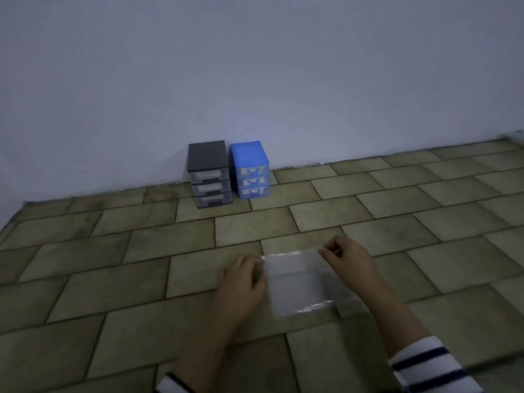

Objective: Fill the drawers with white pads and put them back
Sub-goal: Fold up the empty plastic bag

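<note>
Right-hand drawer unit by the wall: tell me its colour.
Blue: the drawer unit has a blue frame with clear drawer fronts, shown in the head view.

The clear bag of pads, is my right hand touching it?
Touching. The head view shows the right hand pinching the top right corner of the clear bag.

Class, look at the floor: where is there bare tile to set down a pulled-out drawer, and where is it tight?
Bare tile lies between the clear bag held by both hands and the two drawer units, and right of the blue unit along the wall. It is tight where the black unit and blue unit stand side by side against the wall.
</note>
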